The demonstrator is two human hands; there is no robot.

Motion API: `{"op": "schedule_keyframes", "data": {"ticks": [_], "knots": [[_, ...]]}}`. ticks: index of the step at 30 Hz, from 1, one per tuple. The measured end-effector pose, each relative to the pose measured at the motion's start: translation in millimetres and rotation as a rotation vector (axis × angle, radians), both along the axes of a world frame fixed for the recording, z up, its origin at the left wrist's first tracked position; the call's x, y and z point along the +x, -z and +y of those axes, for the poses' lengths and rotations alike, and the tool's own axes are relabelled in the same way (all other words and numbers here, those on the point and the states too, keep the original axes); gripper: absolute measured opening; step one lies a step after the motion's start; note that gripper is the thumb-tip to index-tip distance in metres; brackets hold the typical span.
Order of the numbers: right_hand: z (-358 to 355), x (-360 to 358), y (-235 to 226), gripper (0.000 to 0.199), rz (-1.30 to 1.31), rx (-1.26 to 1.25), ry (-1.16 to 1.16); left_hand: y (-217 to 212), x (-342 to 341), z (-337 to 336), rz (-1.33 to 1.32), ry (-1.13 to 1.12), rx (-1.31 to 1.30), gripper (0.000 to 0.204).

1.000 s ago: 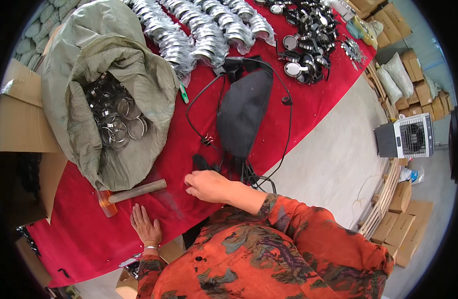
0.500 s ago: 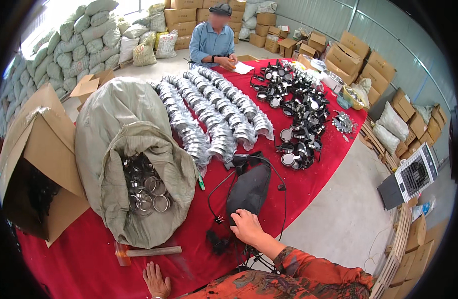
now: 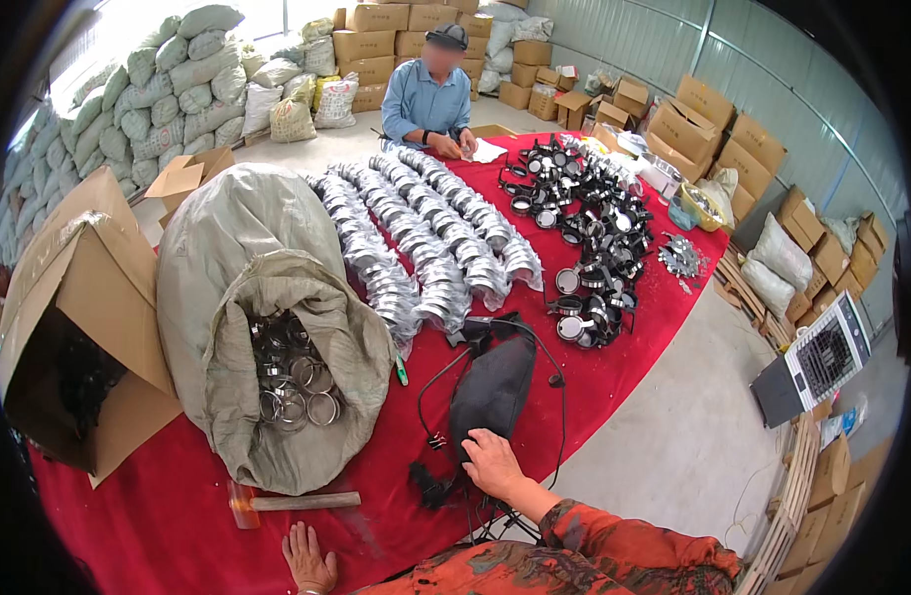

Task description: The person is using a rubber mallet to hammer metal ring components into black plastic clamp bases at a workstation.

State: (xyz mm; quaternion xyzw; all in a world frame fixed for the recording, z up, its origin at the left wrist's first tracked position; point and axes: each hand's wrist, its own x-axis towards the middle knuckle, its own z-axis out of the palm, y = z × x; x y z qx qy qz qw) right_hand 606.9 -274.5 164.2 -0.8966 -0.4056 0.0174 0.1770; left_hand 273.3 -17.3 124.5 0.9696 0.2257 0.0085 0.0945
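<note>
I've got my right hand (image 3: 492, 462) resting, fingers loosely spread, on the black pouch (image 3: 492, 389) by the worktop's (image 3: 158, 516) near edge, left hand (image 3: 309, 558) flat, open beside the hammer (image 3: 289, 503)

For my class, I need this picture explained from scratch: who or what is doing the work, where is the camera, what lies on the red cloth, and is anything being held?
There is no machine here: a person works with two bare hands. The one picture comes from a wide fisheye camera worn on that person's head, looking down, so straight edges bend near the rim.

The right hand rests on the near end of a dark pouch with black cables around it. The left hand lies flat on the red cloth, its fingers spread, holding nothing. Just beyond it lies a hammer.

Behind that stands an open grey sack of metal rings, with an open cardboard box to its left. Farther back lie rows of shiny metal parts and a pile of black parts. A second person in a blue shirt sits at the far end.
</note>
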Motion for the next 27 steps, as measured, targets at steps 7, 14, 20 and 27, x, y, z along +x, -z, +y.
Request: {"op": "schedule_keyframes", "data": {"ticks": [7, 14, 20, 27], "knots": [[2.5, -2.1, -8.8, 0.041, 0.057, 0.001, -0.007, -2.0, 0.8, -0.2, 0.028, -0.004, 0.002, 0.067], [-2.6, -2.6, -10.5, 0.04, 0.085, 0.001, -0.037, 12.0, 0.4, 4.8, 0.0, -0.052, -0.123, 0.072], [-15.2, 21.7, -39.7, 0.043, 0.0, 0.294, 0.079, 17.8, -9.6, 5.6, -0.017, -0.056, -0.096, 0.072], [-40.6, 40.3, -14.5, 0.067, 0.251, -0.046, 0.291, 20.6, -1.6, 6.8, -0.01, -0.045, -0.099, 0.072]]}}
